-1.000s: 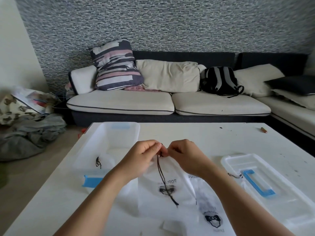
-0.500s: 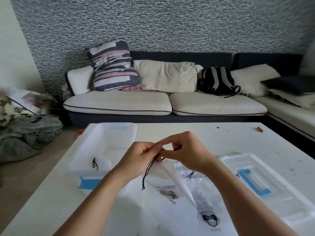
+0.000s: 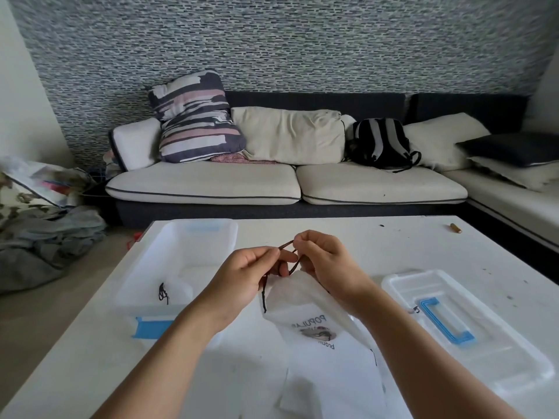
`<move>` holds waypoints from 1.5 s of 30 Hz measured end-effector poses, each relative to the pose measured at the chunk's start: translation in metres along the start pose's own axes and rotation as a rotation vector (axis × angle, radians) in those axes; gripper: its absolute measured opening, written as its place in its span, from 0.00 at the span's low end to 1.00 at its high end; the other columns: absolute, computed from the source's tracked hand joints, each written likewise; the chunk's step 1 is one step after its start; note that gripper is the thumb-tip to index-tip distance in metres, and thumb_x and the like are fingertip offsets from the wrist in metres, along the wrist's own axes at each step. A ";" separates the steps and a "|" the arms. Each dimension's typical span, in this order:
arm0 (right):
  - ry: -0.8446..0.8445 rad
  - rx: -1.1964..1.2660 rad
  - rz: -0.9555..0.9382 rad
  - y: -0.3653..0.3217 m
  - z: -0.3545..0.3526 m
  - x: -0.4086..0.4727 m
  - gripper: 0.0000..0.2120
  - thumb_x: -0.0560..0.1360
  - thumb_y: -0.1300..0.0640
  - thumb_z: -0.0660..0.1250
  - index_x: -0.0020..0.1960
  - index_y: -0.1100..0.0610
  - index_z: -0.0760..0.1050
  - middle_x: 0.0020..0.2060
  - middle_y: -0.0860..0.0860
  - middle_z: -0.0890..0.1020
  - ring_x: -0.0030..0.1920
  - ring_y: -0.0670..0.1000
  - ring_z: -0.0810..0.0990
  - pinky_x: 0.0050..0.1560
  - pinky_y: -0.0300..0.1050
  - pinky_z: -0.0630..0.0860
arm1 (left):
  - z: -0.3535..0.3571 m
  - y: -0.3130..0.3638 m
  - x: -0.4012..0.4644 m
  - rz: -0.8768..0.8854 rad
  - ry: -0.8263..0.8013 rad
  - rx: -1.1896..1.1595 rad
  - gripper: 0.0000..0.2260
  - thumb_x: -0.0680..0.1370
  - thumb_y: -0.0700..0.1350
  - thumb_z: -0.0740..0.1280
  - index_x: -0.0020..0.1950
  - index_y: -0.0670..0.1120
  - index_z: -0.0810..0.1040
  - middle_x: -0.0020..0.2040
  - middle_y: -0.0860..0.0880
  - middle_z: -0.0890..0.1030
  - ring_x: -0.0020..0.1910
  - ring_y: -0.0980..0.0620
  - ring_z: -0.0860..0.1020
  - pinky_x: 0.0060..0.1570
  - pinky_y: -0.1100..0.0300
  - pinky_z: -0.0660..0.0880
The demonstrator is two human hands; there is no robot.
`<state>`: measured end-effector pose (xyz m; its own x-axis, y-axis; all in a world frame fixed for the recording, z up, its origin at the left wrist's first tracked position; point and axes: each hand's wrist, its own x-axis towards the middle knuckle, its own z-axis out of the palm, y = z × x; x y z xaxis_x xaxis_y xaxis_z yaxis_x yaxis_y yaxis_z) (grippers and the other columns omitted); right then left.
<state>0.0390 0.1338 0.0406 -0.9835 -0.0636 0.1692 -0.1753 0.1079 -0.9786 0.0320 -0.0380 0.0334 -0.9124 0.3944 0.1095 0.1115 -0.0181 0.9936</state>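
The dark cord is looking like thin, matt braided fibre. The white pouch is showing soft, matt, cloth-like fabric. At nine o'clock from it, the box is appearing as milky, smooth plastic. At four o'clock, the lid is gleaming faintly, with its blue handle also plastic. The table is showing a smooth, scuffed white top.

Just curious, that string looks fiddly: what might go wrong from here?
The dark cord is thin and pinched only between fingertips of the left hand and right hand, so its small loop could slip free. The cord's loose end dangles beside the white bag; a hard tug might pull it out of the loop.
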 end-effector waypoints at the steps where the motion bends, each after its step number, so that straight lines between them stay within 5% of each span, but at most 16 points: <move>1: 0.016 -0.023 -0.013 0.001 0.002 0.000 0.12 0.83 0.62 0.59 0.40 0.58 0.71 0.25 0.45 0.67 0.27 0.43 0.63 0.29 0.35 0.61 | 0.000 0.000 0.000 -0.006 0.002 -0.020 0.17 0.85 0.44 0.57 0.51 0.44 0.86 0.39 0.51 0.79 0.40 0.53 0.75 0.46 0.57 0.70; 9: -0.145 -0.079 -0.046 -0.005 -0.010 0.001 0.05 0.78 0.59 0.70 0.50 0.60 0.82 0.29 0.53 0.78 0.23 0.44 0.59 0.21 0.36 0.57 | -0.004 0.000 -0.001 -0.018 0.008 -0.001 0.15 0.83 0.47 0.61 0.45 0.46 0.86 0.39 0.48 0.80 0.42 0.46 0.74 0.47 0.52 0.69; 12: -0.097 -0.128 -0.055 -0.003 -0.008 0.001 0.05 0.79 0.63 0.69 0.45 0.63 0.81 0.21 0.43 0.70 0.22 0.42 0.60 0.22 0.33 0.57 | -0.005 -0.002 -0.003 -0.033 -0.005 0.030 0.15 0.83 0.48 0.61 0.47 0.43 0.86 0.38 0.48 0.81 0.40 0.51 0.76 0.45 0.59 0.72; 16: -0.057 0.051 0.054 0.001 -0.007 0.003 0.08 0.81 0.61 0.65 0.44 0.59 0.76 0.23 0.46 0.62 0.24 0.46 0.55 0.24 0.37 0.51 | -0.004 0.000 -0.004 -0.052 -0.026 -0.018 0.17 0.85 0.46 0.58 0.53 0.39 0.84 0.39 0.49 0.81 0.36 0.56 0.78 0.36 0.68 0.73; 21: -0.037 0.191 0.104 0.003 -0.009 0.006 0.12 0.84 0.61 0.60 0.41 0.56 0.71 0.27 0.48 0.58 0.25 0.45 0.53 0.24 0.38 0.47 | -0.003 0.001 -0.003 -0.071 -0.052 -0.098 0.14 0.84 0.42 0.58 0.54 0.39 0.84 0.43 0.48 0.83 0.40 0.54 0.80 0.43 0.62 0.74; 32: -0.043 0.140 0.123 0.003 -0.014 0.007 0.12 0.84 0.61 0.58 0.41 0.54 0.69 0.30 0.50 0.55 0.25 0.45 0.52 0.23 0.34 0.48 | -0.001 0.002 -0.003 -0.102 0.153 -0.119 0.04 0.75 0.39 0.72 0.46 0.45 0.87 0.44 0.45 0.87 0.39 0.52 0.81 0.38 0.64 0.74; 45: 0.006 0.235 0.176 -0.003 -0.002 0.002 0.12 0.84 0.59 0.57 0.41 0.56 0.68 0.28 0.48 0.58 0.26 0.45 0.54 0.23 0.37 0.48 | 0.000 0.007 -0.004 -0.183 0.098 -0.123 0.04 0.75 0.38 0.72 0.49 0.41 0.85 0.42 0.45 0.86 0.35 0.55 0.81 0.35 0.67 0.75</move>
<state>0.0378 0.1358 0.0441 -0.9983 -0.0579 -0.0051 0.0118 -0.1157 -0.9932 0.0367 -0.0398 0.0395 -0.9475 0.3105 -0.0765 -0.1026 -0.0686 0.9924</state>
